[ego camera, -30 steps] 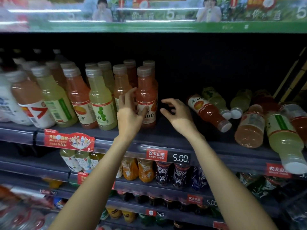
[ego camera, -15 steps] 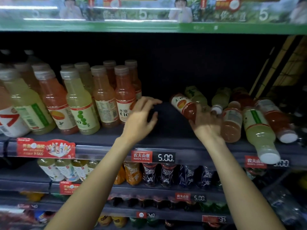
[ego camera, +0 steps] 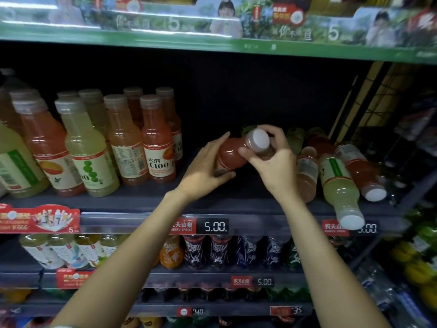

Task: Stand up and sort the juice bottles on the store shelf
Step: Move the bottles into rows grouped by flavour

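Two hands hold one red juice bottle (ego camera: 230,153) tilted above the shelf (ego camera: 142,200): the right hand (ego camera: 272,162) pinches its neck below the cap, the left hand (ego camera: 203,166) cups its body. Tipping it upright carelessly risks knocking the fallen bottles (ego camera: 340,183) just beside it, which could roll off the edge.

Two bare forearms reach forward and upward, wrists close together. The left hand (ego camera: 203,168) is cupped, fingers extended, thumb spread below. The right hand (ego camera: 275,165) sits just beside it, fingers and thumb curled in a pinching grip.
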`<action>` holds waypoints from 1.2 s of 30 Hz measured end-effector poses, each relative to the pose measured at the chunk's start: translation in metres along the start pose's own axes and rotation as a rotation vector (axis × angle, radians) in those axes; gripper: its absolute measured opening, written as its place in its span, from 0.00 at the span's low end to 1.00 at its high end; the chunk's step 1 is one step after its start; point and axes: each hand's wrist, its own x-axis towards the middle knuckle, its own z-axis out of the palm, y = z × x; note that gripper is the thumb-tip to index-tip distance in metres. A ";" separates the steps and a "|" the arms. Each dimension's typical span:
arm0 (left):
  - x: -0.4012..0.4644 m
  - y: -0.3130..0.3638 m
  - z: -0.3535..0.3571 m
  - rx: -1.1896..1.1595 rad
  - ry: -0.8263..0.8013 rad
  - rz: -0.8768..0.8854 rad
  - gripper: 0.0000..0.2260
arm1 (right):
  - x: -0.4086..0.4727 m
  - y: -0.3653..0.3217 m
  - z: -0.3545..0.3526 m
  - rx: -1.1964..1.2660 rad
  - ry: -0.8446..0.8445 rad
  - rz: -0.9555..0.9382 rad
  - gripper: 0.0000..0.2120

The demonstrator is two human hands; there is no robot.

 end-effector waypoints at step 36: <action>-0.011 -0.007 -0.014 -0.234 0.471 -0.312 0.24 | 0.032 0.045 0.092 0.258 -0.672 0.237 0.34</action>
